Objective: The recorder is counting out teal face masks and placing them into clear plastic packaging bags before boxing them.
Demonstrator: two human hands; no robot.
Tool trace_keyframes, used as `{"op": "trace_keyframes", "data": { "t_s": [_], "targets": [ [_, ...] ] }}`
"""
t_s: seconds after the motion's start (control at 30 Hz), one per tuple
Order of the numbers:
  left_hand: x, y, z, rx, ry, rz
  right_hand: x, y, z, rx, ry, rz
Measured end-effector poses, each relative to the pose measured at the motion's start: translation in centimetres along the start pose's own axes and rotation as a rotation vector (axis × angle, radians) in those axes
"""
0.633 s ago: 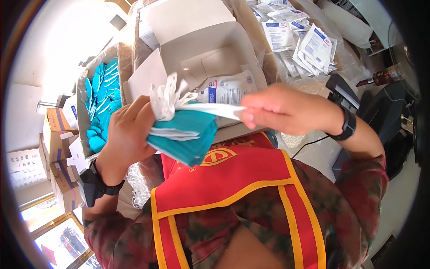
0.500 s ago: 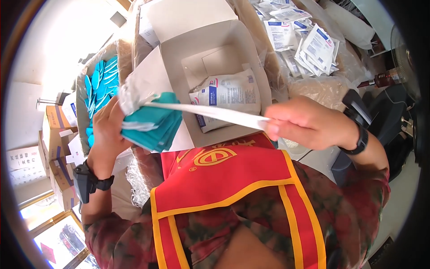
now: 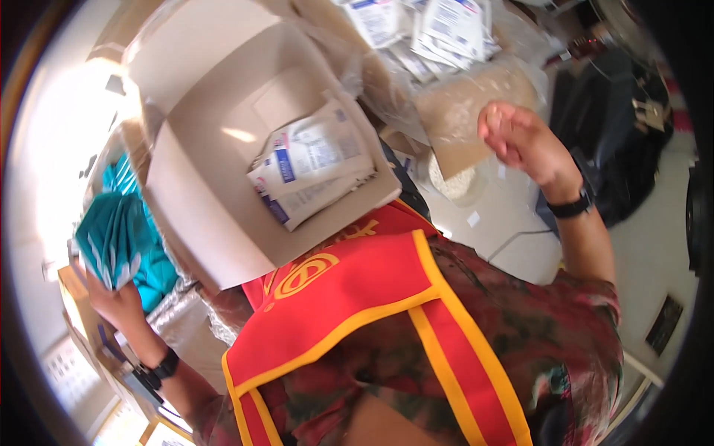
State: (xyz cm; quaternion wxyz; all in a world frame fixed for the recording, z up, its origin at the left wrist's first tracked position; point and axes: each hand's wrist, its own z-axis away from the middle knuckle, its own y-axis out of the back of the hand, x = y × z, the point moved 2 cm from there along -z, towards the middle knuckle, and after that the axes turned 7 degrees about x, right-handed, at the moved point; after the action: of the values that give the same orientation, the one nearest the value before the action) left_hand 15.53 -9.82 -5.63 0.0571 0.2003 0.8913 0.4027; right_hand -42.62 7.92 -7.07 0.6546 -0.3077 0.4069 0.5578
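Observation:
At the far left, my left hand is closed on a fanned bundle of teal flat packets, held over more teal packets in a plastic-lined box. My right hand is raised at the right with loosely bent fingers, and nothing shows in it. An open cardboard box stands tilted in front of my red apron. Inside it lie white sachets with blue print, in a small pile toward the right side.
More white sachets fill a plastic-lined carton at the top right. A tub of pale grains stands below that carton. A black bag sits beyond my right hand. Small white scraps dot the floor.
My left hand has carried the teal bundle left, over the other teal packets. My right hand has moved up, away from the bundle, and the white strip it was pulling no longer shows. The view has turned.

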Motion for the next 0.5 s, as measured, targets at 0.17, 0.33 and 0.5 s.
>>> {"op": "trace_keyframes", "data": {
  "t_s": [0.17,0.33,0.5],
  "targets": [
    [2.2,-2.2,1.3,-0.08,0.276,0.439,13.8,10.1,2.0,0.368,-0.04,-0.405],
    [7.2,-4.4,0.8,-0.105,0.298,0.577,24.3,12.1,1.2,0.743,-0.225,-0.441],
    [9.6,-4.4,0.4,-0.156,0.086,0.536,28.6,14.9,0.0,0.964,-0.361,-0.445]
  ]
}}
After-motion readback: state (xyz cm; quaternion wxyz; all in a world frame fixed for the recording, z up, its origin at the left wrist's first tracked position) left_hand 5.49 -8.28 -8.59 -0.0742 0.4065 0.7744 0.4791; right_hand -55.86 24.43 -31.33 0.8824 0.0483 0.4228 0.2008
